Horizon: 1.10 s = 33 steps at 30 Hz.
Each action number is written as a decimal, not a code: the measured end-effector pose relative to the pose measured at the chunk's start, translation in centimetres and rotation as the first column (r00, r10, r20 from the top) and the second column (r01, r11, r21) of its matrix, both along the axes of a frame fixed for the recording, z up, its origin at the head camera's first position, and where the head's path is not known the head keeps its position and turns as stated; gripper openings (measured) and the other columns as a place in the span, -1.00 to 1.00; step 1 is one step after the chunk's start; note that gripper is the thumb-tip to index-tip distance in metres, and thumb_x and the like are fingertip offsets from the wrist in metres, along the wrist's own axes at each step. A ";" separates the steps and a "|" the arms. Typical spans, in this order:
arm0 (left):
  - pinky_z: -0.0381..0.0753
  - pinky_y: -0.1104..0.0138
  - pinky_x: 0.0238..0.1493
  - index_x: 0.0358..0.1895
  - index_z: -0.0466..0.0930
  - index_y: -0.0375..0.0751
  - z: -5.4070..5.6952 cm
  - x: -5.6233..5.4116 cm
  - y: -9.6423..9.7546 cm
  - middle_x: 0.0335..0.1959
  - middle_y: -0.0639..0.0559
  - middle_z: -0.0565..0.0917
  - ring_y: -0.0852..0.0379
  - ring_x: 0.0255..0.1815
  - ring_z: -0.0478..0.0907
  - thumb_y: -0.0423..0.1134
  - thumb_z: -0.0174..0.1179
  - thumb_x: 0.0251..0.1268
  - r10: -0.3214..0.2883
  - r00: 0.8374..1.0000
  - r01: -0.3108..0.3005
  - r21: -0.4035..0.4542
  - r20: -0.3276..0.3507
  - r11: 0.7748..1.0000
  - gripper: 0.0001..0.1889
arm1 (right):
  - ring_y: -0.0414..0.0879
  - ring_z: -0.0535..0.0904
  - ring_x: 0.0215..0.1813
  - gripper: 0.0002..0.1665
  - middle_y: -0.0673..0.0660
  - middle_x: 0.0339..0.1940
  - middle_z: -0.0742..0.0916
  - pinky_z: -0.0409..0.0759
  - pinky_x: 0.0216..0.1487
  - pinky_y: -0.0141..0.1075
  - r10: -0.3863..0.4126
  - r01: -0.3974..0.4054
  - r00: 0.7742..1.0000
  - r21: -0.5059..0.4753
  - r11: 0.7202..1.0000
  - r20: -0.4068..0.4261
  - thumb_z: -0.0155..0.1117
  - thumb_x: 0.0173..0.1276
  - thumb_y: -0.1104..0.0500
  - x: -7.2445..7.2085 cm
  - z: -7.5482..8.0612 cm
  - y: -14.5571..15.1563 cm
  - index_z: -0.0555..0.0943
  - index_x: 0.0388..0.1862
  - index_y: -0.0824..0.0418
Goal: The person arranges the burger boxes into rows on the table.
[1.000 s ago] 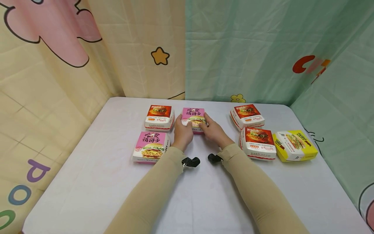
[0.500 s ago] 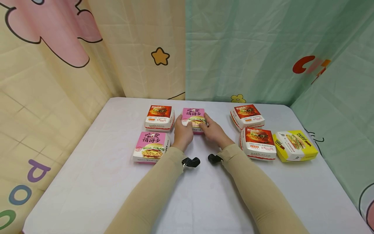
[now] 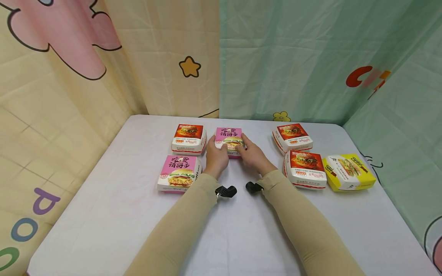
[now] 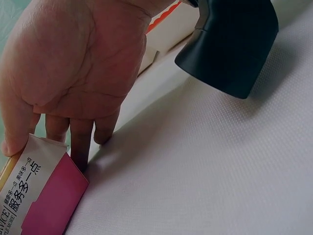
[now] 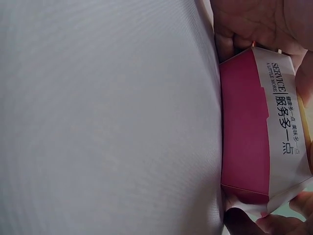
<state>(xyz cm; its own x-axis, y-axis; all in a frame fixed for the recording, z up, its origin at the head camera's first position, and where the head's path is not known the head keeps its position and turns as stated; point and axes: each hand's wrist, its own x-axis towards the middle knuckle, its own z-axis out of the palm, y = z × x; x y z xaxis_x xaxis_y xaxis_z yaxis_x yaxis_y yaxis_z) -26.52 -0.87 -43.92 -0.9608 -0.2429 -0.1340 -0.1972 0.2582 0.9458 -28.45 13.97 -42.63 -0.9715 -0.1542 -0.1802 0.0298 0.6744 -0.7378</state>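
A pink burger box point(image 3: 228, 135) with a burger picture stands at the back middle of the white table. My left hand point(image 3: 216, 158) grips its left side and my right hand point(image 3: 254, 155) its right side, both thumbs on top. In the left wrist view, fingers reach down beside the box's magenta lower wall point(image 4: 54, 196). The right wrist view shows the box front point(image 5: 244, 127) low against the cloth, with hands at both ends. Its far side is hidden.
Left of it are a red-and-white burger box point(image 3: 188, 138) and, nearer, another pink burger box point(image 3: 177, 172). On the right stand two red-and-white boxes, one behind point(image 3: 292, 137) and one in front point(image 3: 305, 168), beside a yellow box point(image 3: 349, 171). Curtains point(image 3: 290, 57) enclose the table point(image 3: 103, 214).
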 end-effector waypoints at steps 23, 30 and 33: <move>0.18 0.00 0.68 0.71 -0.01 -0.08 0.1 0.1 0.0 0.72 -0.15 0.11 -0.09 0.70 0.13 -0.05 0.03 0.66 -0.003 1.000 0.003 -0.006 -0.006 1.000 -0.29 | 0.16 0.09 0.75 -0.15 0.18 0.76 0.21 0.12 0.71 0.10 -0.039 0.039 0.999 -0.014 0.999 0.012 0.02 0.68 -0.11 0.3 0.5 -0.4 -0.03 0.79 -0.04; 0.17 -0.01 0.68 0.72 -0.02 -0.08 0.1 0.1 -0.2 0.72 -0.14 0.10 -0.09 0.71 0.12 -0.05 0.03 0.66 -0.008 1.000 0.008 0.005 -0.008 1.000 -0.28 | 0.17 0.08 0.75 -0.16 0.19 0.76 0.22 0.11 0.71 0.10 -0.042 0.042 0.999 -0.008 0.999 -0.006 0.02 0.68 -0.10 0.3 0.4 -0.4 -0.01 0.78 -0.02; 0.17 -0.01 0.68 0.72 -0.02 -0.07 0.1 0.1 -0.1 0.72 -0.14 0.10 -0.10 0.71 0.11 -0.05 0.03 0.66 -0.009 1.000 0.009 0.003 -0.007 1.000 -0.28 | 0.16 0.08 0.75 -0.16 0.17 0.76 0.21 0.10 0.71 0.10 -0.044 0.044 0.999 -0.014 0.999 0.003 0.01 0.68 -0.11 0.2 0.4 -0.4 -0.02 0.78 -0.02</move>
<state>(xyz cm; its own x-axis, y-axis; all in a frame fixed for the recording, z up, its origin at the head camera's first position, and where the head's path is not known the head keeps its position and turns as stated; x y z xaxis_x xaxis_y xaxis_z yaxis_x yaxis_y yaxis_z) -26.43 -1.02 -43.80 -0.9637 -0.2342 -0.1281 -0.1885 0.2572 0.9478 -28.23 13.58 -42.22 -0.9769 -0.1142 -0.1805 0.0607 0.6617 -0.7473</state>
